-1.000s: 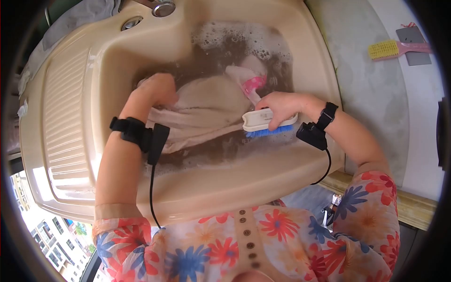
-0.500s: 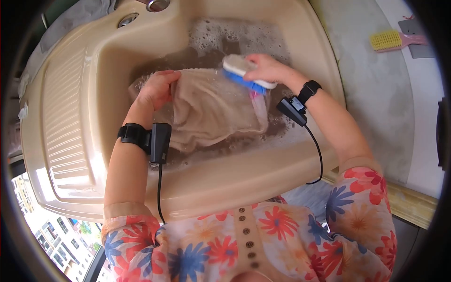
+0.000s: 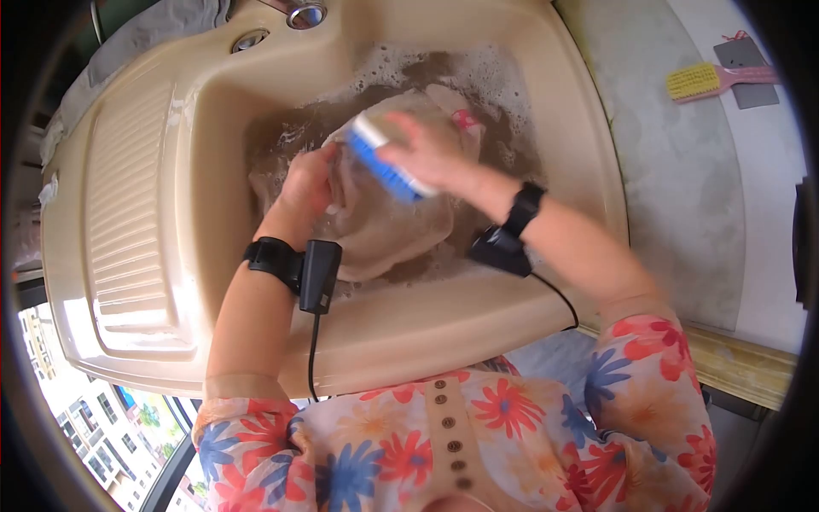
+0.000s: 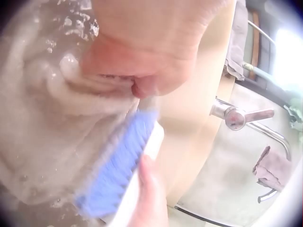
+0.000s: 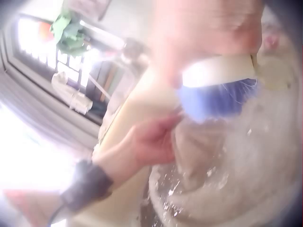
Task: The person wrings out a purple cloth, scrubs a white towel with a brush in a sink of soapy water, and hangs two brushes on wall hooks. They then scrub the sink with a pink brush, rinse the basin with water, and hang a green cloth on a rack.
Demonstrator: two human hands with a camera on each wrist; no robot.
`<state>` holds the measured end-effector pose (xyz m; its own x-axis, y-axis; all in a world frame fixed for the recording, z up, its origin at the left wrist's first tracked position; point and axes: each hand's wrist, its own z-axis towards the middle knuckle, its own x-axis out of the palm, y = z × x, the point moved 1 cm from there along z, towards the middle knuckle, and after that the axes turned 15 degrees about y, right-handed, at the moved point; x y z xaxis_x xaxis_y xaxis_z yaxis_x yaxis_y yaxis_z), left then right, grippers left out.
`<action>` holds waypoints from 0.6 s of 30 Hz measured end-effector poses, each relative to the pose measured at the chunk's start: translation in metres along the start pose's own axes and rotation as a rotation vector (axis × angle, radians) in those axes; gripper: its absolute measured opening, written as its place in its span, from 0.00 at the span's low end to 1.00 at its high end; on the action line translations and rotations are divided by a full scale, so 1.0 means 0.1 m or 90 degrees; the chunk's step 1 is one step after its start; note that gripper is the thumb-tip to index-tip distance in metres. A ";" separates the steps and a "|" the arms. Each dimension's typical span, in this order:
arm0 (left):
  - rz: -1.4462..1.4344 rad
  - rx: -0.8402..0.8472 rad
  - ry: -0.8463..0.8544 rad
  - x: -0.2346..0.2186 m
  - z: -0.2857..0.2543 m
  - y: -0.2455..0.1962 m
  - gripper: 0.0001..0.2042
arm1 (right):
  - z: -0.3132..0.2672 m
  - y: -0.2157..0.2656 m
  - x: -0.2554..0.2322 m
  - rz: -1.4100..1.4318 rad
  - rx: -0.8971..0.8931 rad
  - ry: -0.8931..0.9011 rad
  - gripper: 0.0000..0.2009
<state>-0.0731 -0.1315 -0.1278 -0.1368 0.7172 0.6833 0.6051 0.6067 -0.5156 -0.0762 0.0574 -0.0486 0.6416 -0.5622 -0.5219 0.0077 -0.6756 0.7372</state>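
Note:
A soaked pale beige cloth (image 3: 397,235) with a pink patch (image 3: 465,119) lies spread in murky, sudsy water in the sink. My left hand (image 3: 309,181) grips the cloth's left edge, its fingers curled into a fold. With my right hand (image 3: 431,154) I hold a scrub brush (image 3: 380,166) by its white back, blue bristles facing the cloth. The brush is tilted and blurred, close over the cloth just right of my left hand. In the left wrist view the bristles (image 4: 118,165) come right beside the gripped fold.
Around the water runs the beige sink's rim (image 3: 409,337), with a ribbed drainboard (image 3: 128,222) on the left. A faucet (image 3: 304,14) stands at the back. On the right-hand counter (image 3: 682,196) lies a pink brush with yellow bristles (image 3: 693,83). A grey cloth (image 3: 162,43) hangs back left.
My right hand has swept the brush from the cloth's right side up and across to the left, near my left hand. My left hand has shifted slightly right, and the cloth has bunched and turned.

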 end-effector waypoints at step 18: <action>0.123 -0.017 -0.076 0.24 -0.31 -0.13 0.15 | -0.01 0.05 0.31 -0.302 0.048 0.037 0.23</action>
<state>-0.0594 -0.1327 -0.0886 -0.1067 0.8556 0.5066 0.6493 0.4458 -0.6162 -0.0555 0.0372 -0.0599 0.6222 -0.1571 -0.7670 0.2555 -0.8853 0.3886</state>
